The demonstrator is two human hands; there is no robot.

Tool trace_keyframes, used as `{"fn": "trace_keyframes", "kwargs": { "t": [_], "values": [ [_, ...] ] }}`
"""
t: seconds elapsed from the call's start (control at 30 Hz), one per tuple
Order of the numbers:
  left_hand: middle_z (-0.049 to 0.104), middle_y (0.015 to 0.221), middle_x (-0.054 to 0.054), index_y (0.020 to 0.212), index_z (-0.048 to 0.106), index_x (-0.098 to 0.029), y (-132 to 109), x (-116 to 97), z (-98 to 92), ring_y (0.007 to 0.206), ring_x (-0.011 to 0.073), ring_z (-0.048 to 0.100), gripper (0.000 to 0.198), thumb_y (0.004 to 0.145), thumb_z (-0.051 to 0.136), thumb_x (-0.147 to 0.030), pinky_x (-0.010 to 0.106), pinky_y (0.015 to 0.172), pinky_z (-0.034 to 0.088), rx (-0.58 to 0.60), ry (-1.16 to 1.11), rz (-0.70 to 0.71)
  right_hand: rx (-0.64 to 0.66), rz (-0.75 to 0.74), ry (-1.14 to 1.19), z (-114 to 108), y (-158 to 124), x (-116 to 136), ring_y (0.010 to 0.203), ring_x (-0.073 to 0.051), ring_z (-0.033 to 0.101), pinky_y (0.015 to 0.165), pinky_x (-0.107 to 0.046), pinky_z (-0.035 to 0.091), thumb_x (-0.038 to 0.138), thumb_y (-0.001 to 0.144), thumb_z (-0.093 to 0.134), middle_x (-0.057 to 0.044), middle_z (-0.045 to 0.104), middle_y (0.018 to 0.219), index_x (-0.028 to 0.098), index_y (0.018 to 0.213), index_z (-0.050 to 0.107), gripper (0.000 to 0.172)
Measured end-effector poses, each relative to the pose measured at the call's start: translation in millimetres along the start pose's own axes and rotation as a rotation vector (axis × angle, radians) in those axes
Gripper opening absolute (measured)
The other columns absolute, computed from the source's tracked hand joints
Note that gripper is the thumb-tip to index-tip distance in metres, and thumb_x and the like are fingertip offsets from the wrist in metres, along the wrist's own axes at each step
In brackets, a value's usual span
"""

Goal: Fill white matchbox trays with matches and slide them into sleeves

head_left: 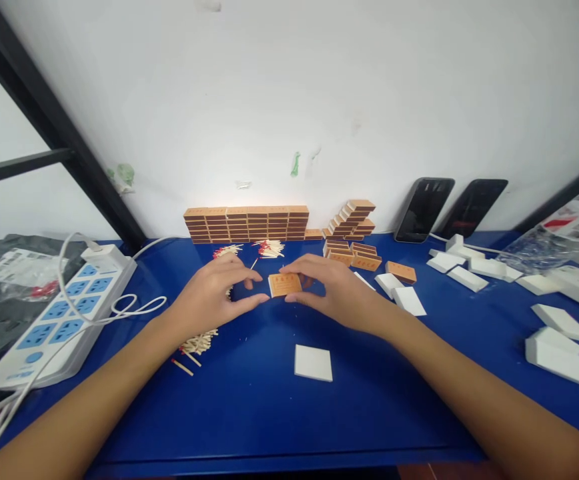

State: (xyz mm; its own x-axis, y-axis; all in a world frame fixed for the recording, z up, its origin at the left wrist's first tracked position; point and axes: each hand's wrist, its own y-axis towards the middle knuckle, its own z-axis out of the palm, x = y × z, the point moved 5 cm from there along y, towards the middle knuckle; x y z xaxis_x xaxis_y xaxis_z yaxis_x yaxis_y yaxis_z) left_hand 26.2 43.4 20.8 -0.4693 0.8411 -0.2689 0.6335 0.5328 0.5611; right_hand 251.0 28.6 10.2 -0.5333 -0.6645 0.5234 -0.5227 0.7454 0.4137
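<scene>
Between thumb and fingers, my right hand (327, 288) grips an orange matchbox (284, 285) with printing on its top and a white end facing left. To the left of it, my left hand (222, 290) has its thumb and fingers apart, close to the box but holding nothing. A pile of loose red-tipped matches (198, 343) lies partly hidden under my left wrist. Beyond my hands sits another heap of matches (271, 249). A white rectangular piece (313, 363) lies flat on the blue table (249, 413) in front of me.
Along the wall stand neatly stacked matchboxes (247, 225) and a stepped stack (352, 219). Two phones (423, 210) lean at the back right. White pieces (489, 267) are scattered on the right. A power strip (64, 313) with white cables (132, 305) is on the left.
</scene>
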Motion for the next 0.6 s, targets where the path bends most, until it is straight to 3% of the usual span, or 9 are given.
{"fn": "trace_keyframes", "kwargs": {
  "t": [0.23,0.33,0.4,0.47,0.53,0.6],
  "values": [
    [0.075,0.086,0.005,0.114,0.079,-0.017,-0.1,3.7,3.5,0.087,0.0216,0.067,0.022,0.101,0.075,-0.035,0.036,0.078,0.058,0.036,0.104,0.035,0.063,0.077,-0.227,-11.6,-0.6,-28.0,0.105,-0.027,0.071,0.094,-0.045,0.059,0.035,0.1,0.073,-0.012,0.071,0.117,0.02,0.131,0.074,0.034],
    [0.075,0.086,0.006,0.112,0.079,-0.017,-0.2,5.3,3.5,0.087,0.0216,0.067,0.022,0.102,0.073,-0.035,0.037,0.078,0.058,0.045,0.12,0.035,0.091,0.143,-0.27,-30.1,0.7,-30.3,0.105,-0.029,0.071,0.093,-0.044,0.058,0.036,0.095,0.077,-0.011,0.075,0.115,0.02,0.121,0.077,0.03],
    [0.075,0.086,0.006,0.111,0.08,-0.017,-0.2,6.7,3.4,0.087,0.0218,0.066,0.022,0.102,0.072,-0.036,0.037,0.078,0.059,0.056,0.13,0.021,0.089,0.215,-0.283,-54.2,-2.1,-32.3,0.099,-0.028,0.072,0.087,-0.041,0.057,0.038,0.091,0.079,-0.01,0.078,0.111,0.021,0.114,0.078,0.028],
    [0.076,0.086,0.006,0.111,0.08,-0.018,-0.3,7.2,3.2,0.087,0.0221,0.067,0.023,0.102,0.072,-0.037,0.037,0.077,0.059,0.065,0.141,0.01,0.008,0.295,-0.28,-88.9,-10.4,-36.8,0.094,-0.026,0.072,0.084,-0.039,0.056,0.045,0.089,0.079,-0.009,0.079,0.111,0.022,0.113,0.079,0.033],
    [0.076,0.086,0.006,0.111,0.08,-0.018,-0.3,6.5,3.0,0.087,0.0221,0.067,0.023,0.102,0.072,-0.037,0.037,0.077,0.058,0.069,0.152,0.014,-0.135,0.464,-0.276,-128.4,-26.4,-49.8,0.093,-0.025,0.071,0.084,-0.037,0.055,0.049,0.087,0.079,-0.01,0.079,0.111,0.02,0.116,0.077,0.041],
    [0.076,0.087,0.006,0.11,0.08,-0.018,-0.2,5.3,3.0,0.087,0.0219,0.068,0.021,0.102,0.072,-0.036,0.037,0.077,0.058,0.071,0.16,0.023,-0.119,0.684,-0.395,-156.8,-46.6,-70.0,0.09,-0.025,0.069,0.078,-0.037,0.051,0.046,0.085,0.079,-0.011,0.079,0.103,0.019,0.111,0.076,0.037]
  ]
}}
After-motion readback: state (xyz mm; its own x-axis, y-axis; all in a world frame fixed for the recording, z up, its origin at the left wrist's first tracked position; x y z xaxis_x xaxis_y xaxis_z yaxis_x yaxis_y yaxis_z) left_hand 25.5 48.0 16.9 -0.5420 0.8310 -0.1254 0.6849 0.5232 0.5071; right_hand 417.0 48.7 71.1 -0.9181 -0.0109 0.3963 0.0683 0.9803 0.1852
